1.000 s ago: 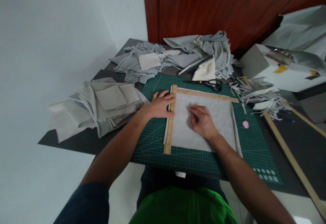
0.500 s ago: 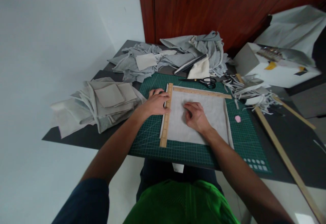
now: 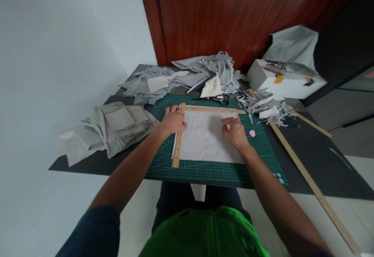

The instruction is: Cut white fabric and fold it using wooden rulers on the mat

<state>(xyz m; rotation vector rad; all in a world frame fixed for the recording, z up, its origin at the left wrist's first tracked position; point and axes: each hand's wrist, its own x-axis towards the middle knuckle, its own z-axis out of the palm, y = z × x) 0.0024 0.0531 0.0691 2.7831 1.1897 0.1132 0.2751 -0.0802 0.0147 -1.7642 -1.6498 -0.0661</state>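
Note:
A piece of pale grey fabric [image 3: 204, 140] lies flat on the green cutting mat [image 3: 201, 174]. Along its left side runs an upright wooden ruler [image 3: 177, 154], and my left hand [image 3: 173, 120] is closed over its upper part, pressing it down. A second wooden ruler [image 3: 214, 110] lies along the fabric's top edge. Over the right part of the fabric is my right hand [image 3: 235, 132], fingers pinched together. Something small and whitish shows at those fingers, too small to name. Black-handled scissors [image 3: 220, 99] rest above the top ruler. A pink piece [image 3: 252, 133] sits right of my right hand.
Folded grey fabric [image 3: 121, 130] is stacked on the left. Crumpled fabric scraps [image 3: 157, 83] line the back. To the right are cut strips [image 3: 270, 105], a long wooden strip [image 3: 306, 175] overhanging the table's front edge, and a white box [image 3: 288, 81].
My right hand has shifted rightward across the fabric, towards its right side. The left hand stays on the upright ruler, its fingers drawn closer together. The camera view has turned somewhat right.

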